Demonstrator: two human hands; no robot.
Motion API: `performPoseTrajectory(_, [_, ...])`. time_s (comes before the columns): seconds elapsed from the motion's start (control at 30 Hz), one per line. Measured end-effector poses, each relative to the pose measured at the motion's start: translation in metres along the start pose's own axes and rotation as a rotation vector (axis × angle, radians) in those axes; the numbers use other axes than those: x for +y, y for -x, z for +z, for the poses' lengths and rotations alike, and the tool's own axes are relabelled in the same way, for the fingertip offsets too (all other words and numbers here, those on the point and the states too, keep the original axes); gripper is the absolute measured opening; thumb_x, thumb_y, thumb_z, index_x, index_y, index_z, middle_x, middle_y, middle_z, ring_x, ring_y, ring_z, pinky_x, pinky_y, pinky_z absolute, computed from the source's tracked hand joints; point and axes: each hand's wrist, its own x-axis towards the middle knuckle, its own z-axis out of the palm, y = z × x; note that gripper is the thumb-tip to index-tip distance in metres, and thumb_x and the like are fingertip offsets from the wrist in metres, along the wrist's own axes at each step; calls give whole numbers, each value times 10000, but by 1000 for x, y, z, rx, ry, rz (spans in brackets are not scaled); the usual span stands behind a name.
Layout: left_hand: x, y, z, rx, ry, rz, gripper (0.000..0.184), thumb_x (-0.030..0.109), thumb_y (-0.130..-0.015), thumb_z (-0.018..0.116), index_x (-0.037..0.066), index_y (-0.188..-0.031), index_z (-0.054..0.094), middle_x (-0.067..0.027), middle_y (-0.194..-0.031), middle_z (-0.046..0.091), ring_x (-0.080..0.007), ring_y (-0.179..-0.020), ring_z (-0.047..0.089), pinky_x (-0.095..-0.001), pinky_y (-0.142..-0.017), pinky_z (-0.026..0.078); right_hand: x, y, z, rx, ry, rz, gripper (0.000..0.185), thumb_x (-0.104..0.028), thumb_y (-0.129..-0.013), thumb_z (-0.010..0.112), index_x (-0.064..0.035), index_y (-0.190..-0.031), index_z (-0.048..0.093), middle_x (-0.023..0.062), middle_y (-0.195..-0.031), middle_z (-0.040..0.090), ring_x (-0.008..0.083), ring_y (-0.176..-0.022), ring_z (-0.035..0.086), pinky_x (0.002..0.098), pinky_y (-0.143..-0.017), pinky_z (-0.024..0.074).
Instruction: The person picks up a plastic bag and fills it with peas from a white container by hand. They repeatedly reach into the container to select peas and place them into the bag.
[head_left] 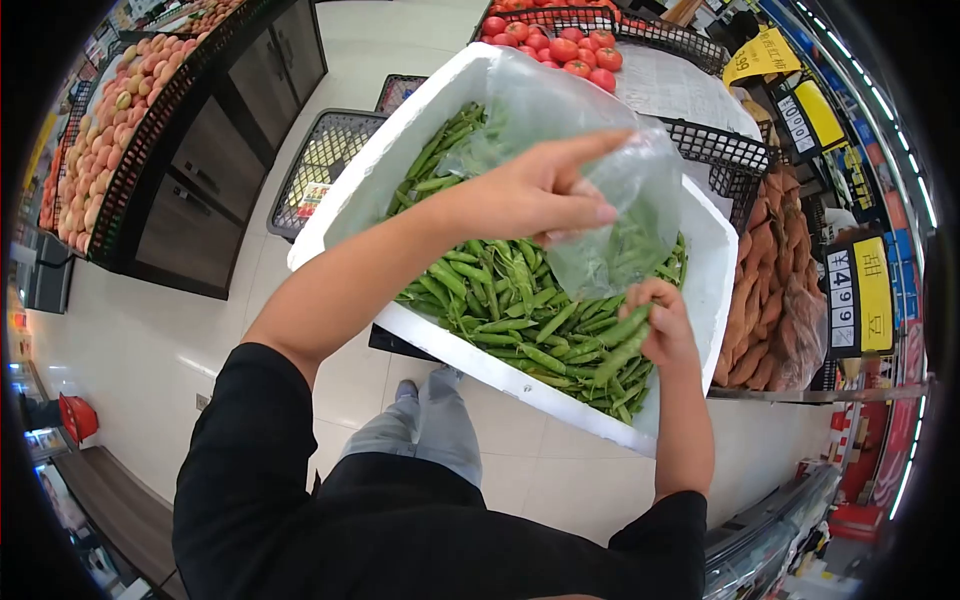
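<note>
My left hand [540, 195] reaches across from the left, index finger stretched out and other fingers curled on a clear plastic bag [600, 250]. The bag hangs over the pea pods [490, 285], which fill a white foam box [705, 310]. Lower right, my right hand [665, 325] is closed around a few green pea pods [622, 348], just below the bag. Whether the bag has anything inside is hard to tell, since green pods show through it.
Tomatoes [565, 45] lie beyond the box, with sweet potatoes [765, 270] to its right. Black crates [330, 150] stand on the floor at left. Peaches [125, 110] fill a display farther left. Price signs [858, 295] rise at right.
</note>
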Motion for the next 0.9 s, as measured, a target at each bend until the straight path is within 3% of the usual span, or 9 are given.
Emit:
performPoseTrajectory(0.17, [-6,1,8,-115,-45,-54,772,123,-909,616,92,-1538,169,44,-584,492,-36,-497,461,-216,-455,368,17,-51,8,401,-514,102,244,-165,-942,562,-28,-1145,558,100,-1055,635,205,-969,623,331,-865,524])
performPoseTrajectory(0.23, [-1,3,9,-95,-42,-42,769,127,-912,612,99,-1539,168,38,-584,495,-38,-499,463,-220,-458,371,8,-107,31,592,-409,128,396,-356,-974,477,-20,-1182,497,154,-1060,606,308,-889,635,353,-779,557])
performPoseTrajectory(0.4, [0,-1,-10,64,135,155,722,160,-899,599,185,-1528,247,40,-598,506,-43,-470,421,-213,-446,339,26,-195,2,323,-443,193,452,-221,-971,481,-26,-1370,398,160,-1270,539,243,-1119,569,381,-926,495])
performPoseTrajectory(0.5, [-1,-6,-29,214,217,212,604,206,-920,607,150,-1463,351,48,-617,493,-41,-481,397,-213,-458,325,16,-166,34,645,41,128,395,-210,-952,525,-29,-1303,501,156,-1190,601,233,-1048,609,362,-865,511])
performPoseTrajectory(0.57, [1,-8,-42,262,305,221,662,130,-902,597,159,-1489,293,55,-587,442,-36,-454,376,-202,-451,341,-5,-101,62,331,1038,-85,243,-141,-898,592,-14,-1101,634,136,-998,668,219,-900,647,347,-795,522])
performPoseTrajectory(0.63, [2,-10,-55,365,346,239,759,34,-856,580,171,-1519,238,72,-537,375,-20,-421,353,-182,-444,367,-17,-50,70,96,1218,-309,91,-86,-860,625,-10,-863,677,88,-839,683,199,-781,657,321,-709,513])
performPoseTrajectory(0.7, [2,-10,-61,389,332,257,757,35,-857,582,167,-1518,238,71,-536,377,-19,-423,356,-183,-442,366,-13,-19,71,-15,1222,-139,74,-74,-799,673,-4,-820,674,91,-755,662,226,-748,649,331,-713,521])
performPoseTrajectory(0.8, [-3,-10,-69,451,276,269,742,30,-858,581,154,-1512,254,68,-535,384,-26,-429,368,-199,-442,368,24,-12,47,-285,1546,-203,378,-212,-762,719,-84,-1110,647,185,-1251,546,351,-1165,518,454,-911,472])
performPoseTrajectory(0.9, [-12,-11,-86,445,212,192,704,12,-857,552,135,-1499,293,67,-546,391,-46,-443,377,-218,-461,371,33,-6,52,-334,1748,-31,571,-271,-720,745,-147,-1254,588,210,-1430,355,400,-1295,364,506,-968,422])
